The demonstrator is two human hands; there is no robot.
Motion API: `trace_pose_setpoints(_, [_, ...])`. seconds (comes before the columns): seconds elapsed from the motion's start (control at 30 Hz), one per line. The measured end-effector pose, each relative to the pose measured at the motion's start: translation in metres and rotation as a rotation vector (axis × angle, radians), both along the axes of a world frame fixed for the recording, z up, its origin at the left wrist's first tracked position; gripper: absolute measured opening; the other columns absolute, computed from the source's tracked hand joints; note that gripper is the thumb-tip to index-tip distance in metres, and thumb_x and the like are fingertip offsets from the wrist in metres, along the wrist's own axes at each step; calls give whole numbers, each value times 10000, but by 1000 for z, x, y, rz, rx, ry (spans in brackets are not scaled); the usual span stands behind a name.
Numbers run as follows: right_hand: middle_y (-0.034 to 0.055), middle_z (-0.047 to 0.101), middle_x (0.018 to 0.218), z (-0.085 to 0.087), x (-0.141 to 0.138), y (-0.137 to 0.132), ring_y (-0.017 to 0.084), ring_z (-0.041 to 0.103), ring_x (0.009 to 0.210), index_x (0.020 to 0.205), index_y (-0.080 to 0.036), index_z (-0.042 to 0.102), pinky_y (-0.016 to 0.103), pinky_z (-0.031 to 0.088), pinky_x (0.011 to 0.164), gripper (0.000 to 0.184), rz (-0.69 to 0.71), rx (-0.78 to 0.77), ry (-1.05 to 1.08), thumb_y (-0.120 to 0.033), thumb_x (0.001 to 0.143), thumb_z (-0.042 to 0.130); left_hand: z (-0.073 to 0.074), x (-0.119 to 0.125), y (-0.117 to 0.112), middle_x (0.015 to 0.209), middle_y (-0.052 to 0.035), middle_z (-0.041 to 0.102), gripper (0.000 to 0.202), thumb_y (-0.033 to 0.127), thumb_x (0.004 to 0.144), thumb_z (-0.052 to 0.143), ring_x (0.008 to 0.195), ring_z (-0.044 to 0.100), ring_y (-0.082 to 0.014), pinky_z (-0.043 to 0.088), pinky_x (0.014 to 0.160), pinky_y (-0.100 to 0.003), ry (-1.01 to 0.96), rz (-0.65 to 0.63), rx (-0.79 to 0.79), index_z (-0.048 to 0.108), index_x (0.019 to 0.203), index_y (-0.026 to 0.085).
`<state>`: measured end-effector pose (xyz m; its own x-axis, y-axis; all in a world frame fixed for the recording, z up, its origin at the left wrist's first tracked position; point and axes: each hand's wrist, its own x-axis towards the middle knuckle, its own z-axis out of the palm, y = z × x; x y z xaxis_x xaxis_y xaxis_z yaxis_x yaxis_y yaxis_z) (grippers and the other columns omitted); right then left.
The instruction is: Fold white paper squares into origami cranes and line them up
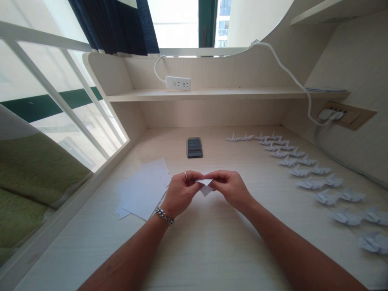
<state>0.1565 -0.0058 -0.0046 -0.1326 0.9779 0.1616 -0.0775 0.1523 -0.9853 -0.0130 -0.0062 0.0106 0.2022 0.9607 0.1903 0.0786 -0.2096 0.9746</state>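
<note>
We record a pale wood-grain desk (212, 250) set in an alcove. Left of centre on it lies a loose, fanned stack of white paper sheets (142, 192), each overlapping the next. Near the middle toward the back, a dark phone (194, 147) lies flat, apart from the sheets. Along the right side, paper cranes (303, 171) sit in two rough rows running from back to front. Above, a shelf (230, 94) carries a white power strip (178, 83).
</note>
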Motion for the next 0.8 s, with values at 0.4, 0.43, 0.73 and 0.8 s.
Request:
trace_pose_setpoints(0.4, [28,659,697,7,-3,1,145,577,631,780,-132,682,291,478,626,313,-21,-153,136,-411,659,757,0,3,0,821,-71,725,224,304,778,691,739,659,-157,552,750,-304,-363,-142,-247,724,899,118])
trace_pose_setpoints(0.43, [27,654,689,7,-3,1,141,571,623,781,-129,680,284,470,617,311,-27,-151,127,-411,667,749,0,4,0,821,-70,728,209,271,757,708,735,658,-153,551,748,-295,-348,-140,-250,728,900,120])
trace_pose_setpoints(0.73, [40,673,737,1,-2,-1,172,596,683,788,-158,678,286,458,630,258,-61,40,-123,-406,727,712,5,6,-3,805,-64,730,197,222,705,738,730,657,-163,549,731,-298,-181,-53,-201,736,867,112])
trace_pose_setpoints(0.8, [43,685,751,0,-2,0,180,607,692,809,-164,685,290,463,637,249,-73,51,-162,-407,752,685,3,7,-2,816,-69,729,227,252,709,742,733,657,-166,548,734,-305,-197,-67,-206,731,884,108])
